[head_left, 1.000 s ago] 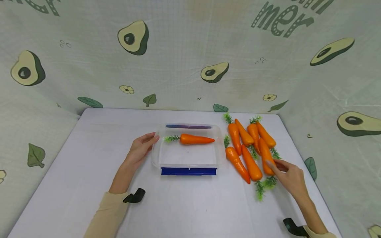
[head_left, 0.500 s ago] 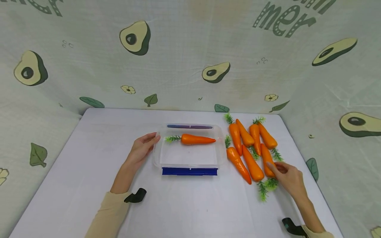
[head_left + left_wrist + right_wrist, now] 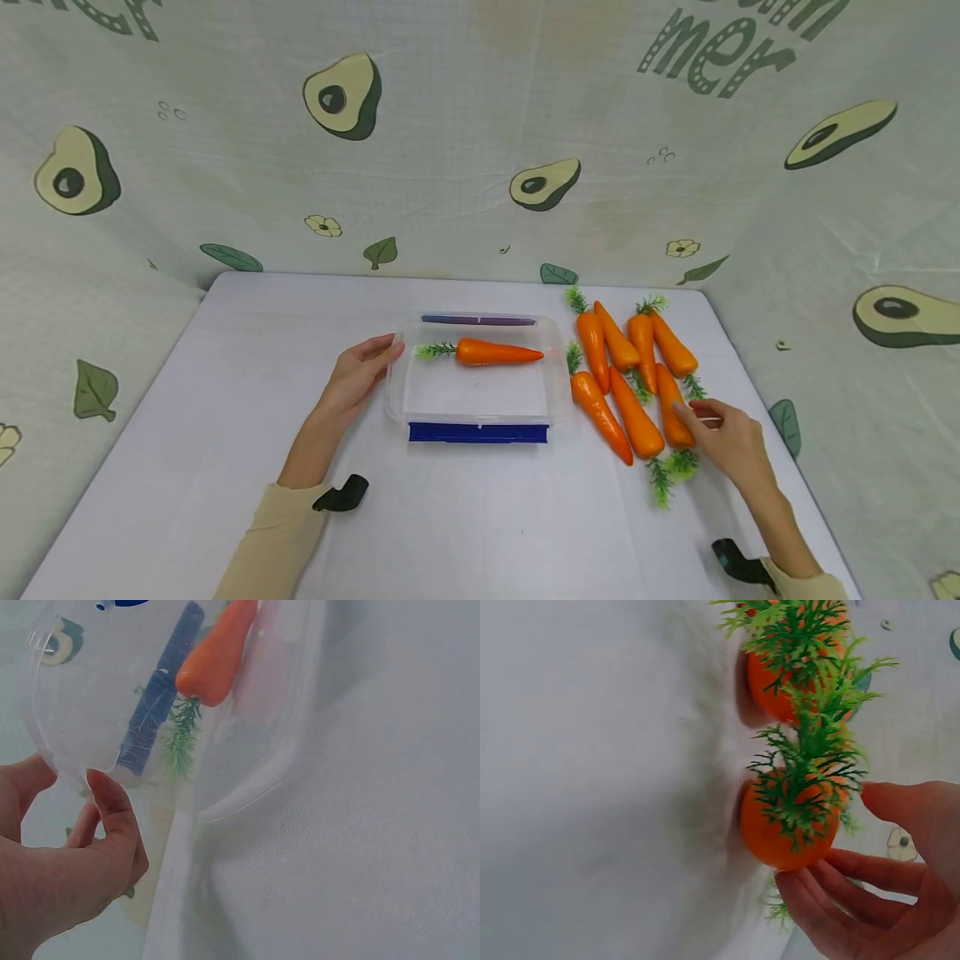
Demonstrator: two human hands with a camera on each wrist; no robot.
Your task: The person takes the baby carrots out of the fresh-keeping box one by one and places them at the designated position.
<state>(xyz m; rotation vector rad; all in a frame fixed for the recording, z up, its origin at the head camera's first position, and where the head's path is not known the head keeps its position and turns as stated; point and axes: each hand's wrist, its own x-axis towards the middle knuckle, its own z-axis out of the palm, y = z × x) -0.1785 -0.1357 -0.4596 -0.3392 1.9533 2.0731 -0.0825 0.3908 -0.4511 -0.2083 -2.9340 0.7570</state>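
My left hand pinches the left edge of a clear plastic food container between thumb and fingers; the left wrist view shows its rim at the fingertips. Inside the container lies one orange toy carrot with green leaves, its tip pointing right. My right hand is at the near right carrot of a group on the table. In the right wrist view its fingers touch the side of that carrot, while the thumb stands slightly apart, by the leaves.
Several more carrots, among them one near the container, lie close together at the table's right side. Blue clip flaps run along the container's front and back. A patterned cloth hangs around the white table.
The carrot at my right hand has come down slightly and nearer, onto the table among the others. My right fingers have loosened around it. My left hand stays on the container.
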